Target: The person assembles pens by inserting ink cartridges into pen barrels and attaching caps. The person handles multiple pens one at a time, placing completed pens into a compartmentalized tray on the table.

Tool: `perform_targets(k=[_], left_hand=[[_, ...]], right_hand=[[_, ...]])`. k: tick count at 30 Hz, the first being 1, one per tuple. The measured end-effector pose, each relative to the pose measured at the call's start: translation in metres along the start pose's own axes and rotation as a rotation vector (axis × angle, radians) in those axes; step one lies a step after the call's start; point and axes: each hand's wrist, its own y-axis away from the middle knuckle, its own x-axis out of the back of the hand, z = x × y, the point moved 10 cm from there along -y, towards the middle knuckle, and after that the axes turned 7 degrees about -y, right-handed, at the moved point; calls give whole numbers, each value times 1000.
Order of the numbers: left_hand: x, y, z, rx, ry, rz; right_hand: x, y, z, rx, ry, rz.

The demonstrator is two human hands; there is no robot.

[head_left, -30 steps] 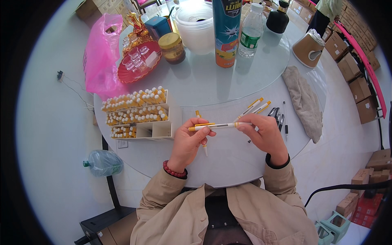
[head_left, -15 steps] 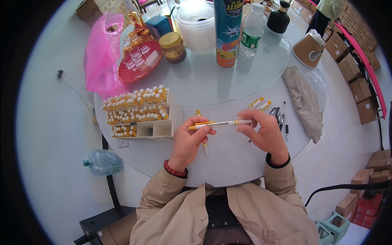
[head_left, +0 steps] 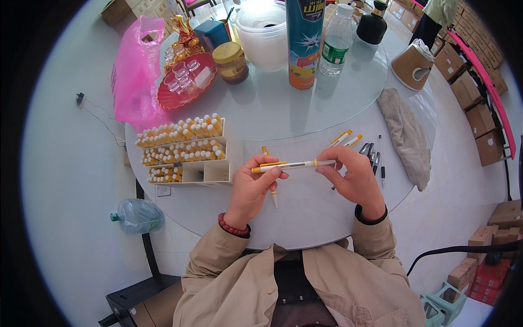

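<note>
A white pen with yellow parts lies level between my two hands above the table. My left hand is closed round its yellow end, thumb on the barrel. At the pen's white tip, the thumb and fingers of my right hand pinch it. Under my left fingers another yellow and white pen rests on the table, partly covered. Left of my hands stands a cream compartment rack holding many yellow pens with white ends. Beyond my right hand lie yellow and white pens and black pens.
A grey cloth lies at the table's right edge, near a brown kettle. Along the back stand a spray can, a water bottle, a jar, plastic tubs and a red dish. A pink bag hangs at left.
My right thumb and fingers have closed onto the pen's white tip, where they were looser before. My left hand and the pen stay nearly in place.
</note>
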Motion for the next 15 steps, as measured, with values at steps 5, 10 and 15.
perform_targets(k=[5, 10, 15], left_hand=[[1, 0, 0, -3, -18, -6], [1, 0, 0, -8, -25, 1], [0, 1, 3, -25, -16, -6]], right_hand=[[0, 1, 5, -32, 52, -11], [1, 2, 8, -69, 15, 21], [-3, 1, 9, -91, 69, -36]])
